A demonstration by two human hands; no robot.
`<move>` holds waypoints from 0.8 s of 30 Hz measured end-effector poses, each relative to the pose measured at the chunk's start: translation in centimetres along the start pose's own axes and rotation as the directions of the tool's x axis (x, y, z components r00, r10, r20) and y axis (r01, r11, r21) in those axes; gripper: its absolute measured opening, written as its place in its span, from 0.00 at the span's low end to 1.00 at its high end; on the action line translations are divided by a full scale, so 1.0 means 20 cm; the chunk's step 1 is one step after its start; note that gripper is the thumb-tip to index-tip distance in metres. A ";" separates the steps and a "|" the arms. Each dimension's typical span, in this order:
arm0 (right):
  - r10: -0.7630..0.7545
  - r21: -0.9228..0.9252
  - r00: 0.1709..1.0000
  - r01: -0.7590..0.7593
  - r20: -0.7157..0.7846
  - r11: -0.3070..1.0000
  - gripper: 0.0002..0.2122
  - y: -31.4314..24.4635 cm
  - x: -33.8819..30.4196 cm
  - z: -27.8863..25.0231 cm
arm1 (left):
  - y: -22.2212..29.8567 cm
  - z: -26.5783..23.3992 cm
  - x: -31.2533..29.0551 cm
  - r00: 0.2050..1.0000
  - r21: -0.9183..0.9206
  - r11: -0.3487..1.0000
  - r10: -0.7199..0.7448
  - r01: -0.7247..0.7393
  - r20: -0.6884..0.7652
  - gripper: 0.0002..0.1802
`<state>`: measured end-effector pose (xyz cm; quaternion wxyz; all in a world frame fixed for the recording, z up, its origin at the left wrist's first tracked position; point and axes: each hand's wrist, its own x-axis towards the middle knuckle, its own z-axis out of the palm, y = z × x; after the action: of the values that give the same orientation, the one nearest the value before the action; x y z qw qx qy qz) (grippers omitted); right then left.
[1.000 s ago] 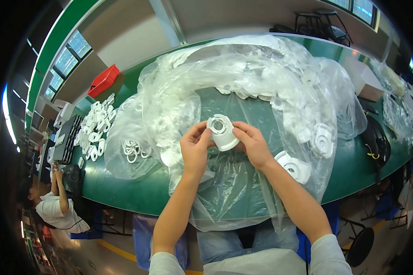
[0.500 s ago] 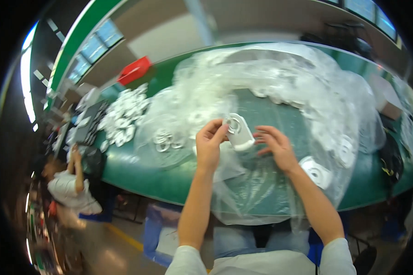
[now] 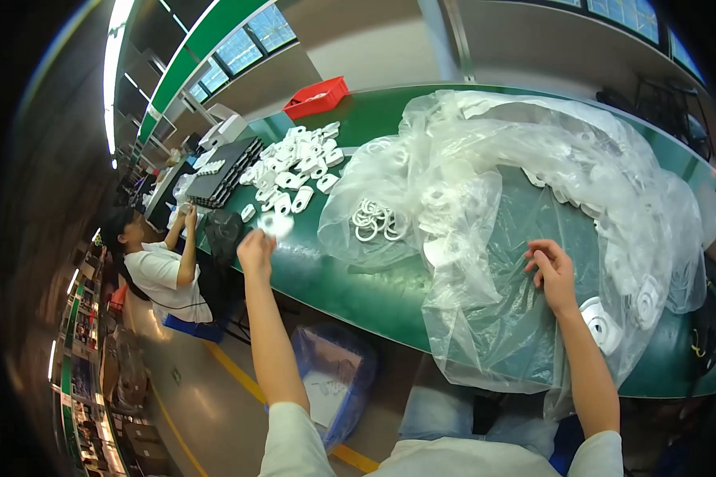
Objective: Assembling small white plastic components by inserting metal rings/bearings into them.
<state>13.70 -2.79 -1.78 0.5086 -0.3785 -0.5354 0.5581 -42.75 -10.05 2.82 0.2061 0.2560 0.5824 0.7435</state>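
In the head view, the left hand [image 3: 256, 254] reaches far out to the person's left, over the near edge of the green table [image 3: 374, 284]. Its fingers are curled in, knuckles toward the camera. Just beyond its fingertips is a white part [image 3: 278, 224], smeared by blur into a pale, rounded patch, bright against the green surface; its outline, openings and edges cannot be made out. Whether the fingers pinch this part or are apart from it, I cannot tell. It lies at the near side of a heap of white pieces [image 3: 290, 164]. Those show more clearly: glossy, smooth, rounded blocks, several with a round or oval opening, lying at all angles and partly on top of one another. A stack of black trays [image 3: 229, 171] stands to the left of the heap, and a red bin [image 3: 318, 103] sits behind it.

The right hand [image 3: 552, 277] hangs over clear plastic sheeting [image 3: 469, 326], fingers loosely bent, thumb and fingertips apart. Close to its wrist, on the right, is a round white part [image 3: 602, 327] with a raised ring in its middle. Between the two hands, white rings [image 3: 376, 220] lie tangled beneath the plastic, nearer the heap. A co-worker [image 3: 167, 270] sits at far left.
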 end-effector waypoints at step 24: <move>-0.396 -0.386 0.668 0.173 -0.630 0.906 0.09 -0.39 -0.53 -1.11 | -0.08 1.78 -1.97 -0.308 -0.332 0.623 0.152 -0.708 0.939 0.25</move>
<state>38.58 -9.01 1.53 0.6912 -0.5416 -0.4342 0.2008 10.25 -6.28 2.50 0.1895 0.9357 0.2235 0.1966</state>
